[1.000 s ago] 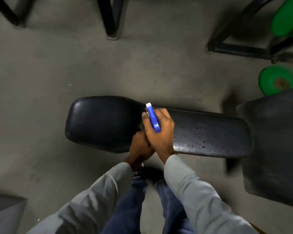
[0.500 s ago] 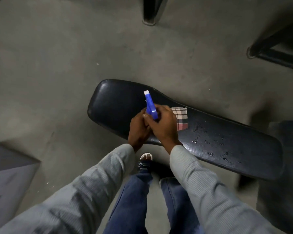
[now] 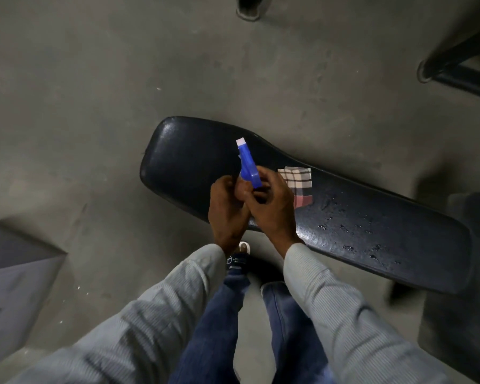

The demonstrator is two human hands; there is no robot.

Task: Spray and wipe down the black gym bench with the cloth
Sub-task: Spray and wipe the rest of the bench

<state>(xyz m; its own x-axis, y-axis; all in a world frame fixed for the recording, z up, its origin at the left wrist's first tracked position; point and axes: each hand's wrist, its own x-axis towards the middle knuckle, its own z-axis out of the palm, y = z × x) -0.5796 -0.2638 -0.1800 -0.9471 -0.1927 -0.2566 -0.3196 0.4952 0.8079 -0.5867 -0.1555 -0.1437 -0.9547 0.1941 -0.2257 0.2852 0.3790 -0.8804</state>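
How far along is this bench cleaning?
Part sprayed: droplets bead the black bench's right end. In hand: both hands, left and right, hold the blue spray bottle over the dry-looking wide end. Left: the checked cloth lies unused; wiping hasn't begun.

legible text: none | spray bottle: no label or lettering readable | checked cloth: pattern only, no print | shoe: a round emblem is seen on the upper, too small to be identified | bench: no marking readable
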